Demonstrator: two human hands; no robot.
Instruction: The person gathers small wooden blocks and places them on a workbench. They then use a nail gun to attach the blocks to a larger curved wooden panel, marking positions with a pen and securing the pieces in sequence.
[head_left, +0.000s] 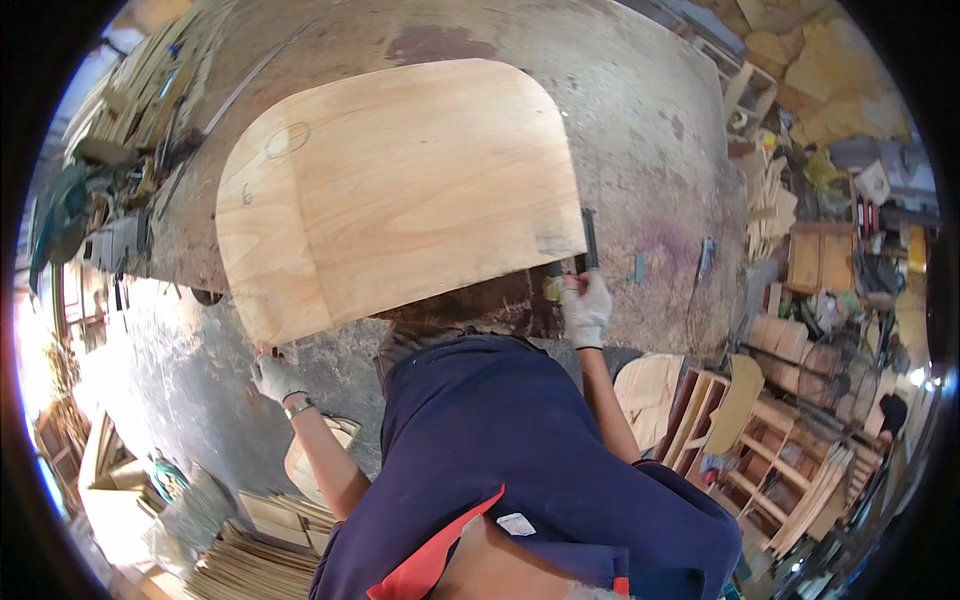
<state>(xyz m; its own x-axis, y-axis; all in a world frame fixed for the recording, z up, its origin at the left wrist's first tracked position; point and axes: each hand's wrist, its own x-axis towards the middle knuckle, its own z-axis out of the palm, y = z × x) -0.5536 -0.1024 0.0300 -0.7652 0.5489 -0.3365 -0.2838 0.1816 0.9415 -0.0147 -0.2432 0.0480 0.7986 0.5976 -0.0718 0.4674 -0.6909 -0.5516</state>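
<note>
A large pale plywood panel (410, 190) with rounded far corners lies on the worktable, its near left corner jutting past the table edge. Pencil-like marks show at its left, one of them a loop. My left hand (278, 375), in a white glove, pinches that near left corner with fingers at its edge. On the other side my right hand (587, 310), also gloved, is closed at the panel's near right corner. From its fingers a black bar-like tool (589, 240) points away along the panel's right edge; its exact kind is unclear.
The worn worktable (650, 150) stretches beyond the panel. A small blue piece (639, 267) lies right of my right hand. Wood strips (150, 90) are heaped far left, stacked thin boards (250, 565) near left. A wooden frame (780, 460) and a fan (835, 380) stand right.
</note>
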